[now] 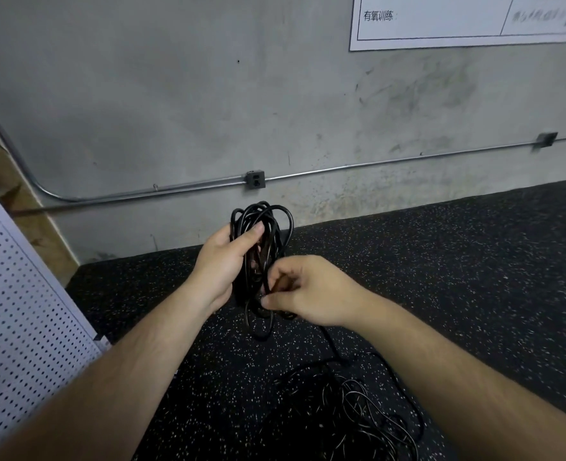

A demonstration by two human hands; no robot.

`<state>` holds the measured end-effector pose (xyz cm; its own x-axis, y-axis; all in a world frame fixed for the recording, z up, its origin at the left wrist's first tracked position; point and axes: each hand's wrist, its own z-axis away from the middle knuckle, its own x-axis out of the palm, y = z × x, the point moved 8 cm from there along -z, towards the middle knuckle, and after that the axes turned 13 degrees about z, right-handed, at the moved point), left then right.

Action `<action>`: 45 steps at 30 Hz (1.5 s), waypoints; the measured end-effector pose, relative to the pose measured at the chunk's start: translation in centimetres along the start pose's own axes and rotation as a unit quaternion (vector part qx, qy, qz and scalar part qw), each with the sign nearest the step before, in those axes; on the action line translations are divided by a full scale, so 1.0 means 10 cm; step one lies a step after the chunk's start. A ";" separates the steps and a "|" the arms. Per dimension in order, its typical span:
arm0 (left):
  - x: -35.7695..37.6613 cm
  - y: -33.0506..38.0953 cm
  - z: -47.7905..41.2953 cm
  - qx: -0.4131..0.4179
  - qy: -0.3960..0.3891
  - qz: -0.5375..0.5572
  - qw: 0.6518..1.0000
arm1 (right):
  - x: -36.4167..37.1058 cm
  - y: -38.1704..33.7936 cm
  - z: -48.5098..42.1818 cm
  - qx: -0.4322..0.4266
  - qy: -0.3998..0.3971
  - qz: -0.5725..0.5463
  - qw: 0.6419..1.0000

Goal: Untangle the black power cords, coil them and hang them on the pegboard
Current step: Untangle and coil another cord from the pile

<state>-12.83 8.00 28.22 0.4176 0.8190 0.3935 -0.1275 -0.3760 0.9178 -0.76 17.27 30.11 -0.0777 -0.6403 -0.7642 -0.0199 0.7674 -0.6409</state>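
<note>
The floor (474, 261) is a black rubber mat flecked all over with small white specks. It runs back to the foot of a grey concrete wall (175, 111), meeting it along a line that climbs toward the right. On the floor, low and right of centre, lies a loose tangle of black cords (351, 410), the glossy strands crossing over one another in a spread heap. One strand leads up and away from the heap, off the floor. At the left, the lower corner of a white pegboard (25, 311) comes down to the mat.
</note>
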 end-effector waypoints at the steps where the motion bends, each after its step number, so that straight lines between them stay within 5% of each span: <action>1: 0.00 0.01 0.00 0.001 0.008 -0.007 1.000 | -0.06 -0.02 0.01 0.000 0.033 -0.001 0.999; 6: 0.02 0.07 0.02 -0.022 -0.037 -0.009 0.999 | -0.54 0.12 0.08 0.085 0.210 0.076 0.971; 9: 0.15 0.06 0.13 -0.040 -0.121 -0.049 0.991 | -0.65 0.22 0.08 0.127 0.196 0.176 0.956; 12: 0.33 -0.07 0.26 -0.069 -0.190 -0.039 0.979 | -0.45 0.13 -0.01 0.065 0.100 -0.065 0.991; 16: 0.45 -0.10 0.30 -0.112 -0.216 0.122 0.962 | -0.33 0.35 -0.09 0.070 0.059 -0.282 0.955; 20: 0.49 -0.04 0.25 -0.109 -0.249 0.164 0.948 | -0.03 0.35 -0.08 0.062 -0.030 -0.420 0.905; 32: 0.28 -0.01 0.12 -0.103 -0.181 -0.014 0.978 | -0.13 0.41 -0.12 0.113 0.052 -0.478 0.869; 35: 0.25 -0.01 0.12 -0.070 -0.110 -0.074 0.989 | -0.19 0.41 -0.13 0.111 0.073 -0.407 0.904; 40: 0.14 0.14 0.09 0.006 0.025 -0.023 0.999 | -0.04 0.27 -0.17 0.117 0.043 -0.229 0.965; 42: 0.12 0.13 0.12 -0.003 0.017 -0.010 1.000 | -0.01 0.25 -0.17 0.111 0.046 -0.188 0.975; 45: 0.24 -0.07 0.23 -0.106 -0.075 0.010 0.992 | 0.00 0.35 -0.12 0.116 0.057 -0.312 0.941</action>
<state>-9.69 9.21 28.36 0.5404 0.7322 0.4145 -0.3164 -0.2797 0.9065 -2.02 20.05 27.96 -0.2299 -0.9460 -0.2287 0.1196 0.2057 -0.9713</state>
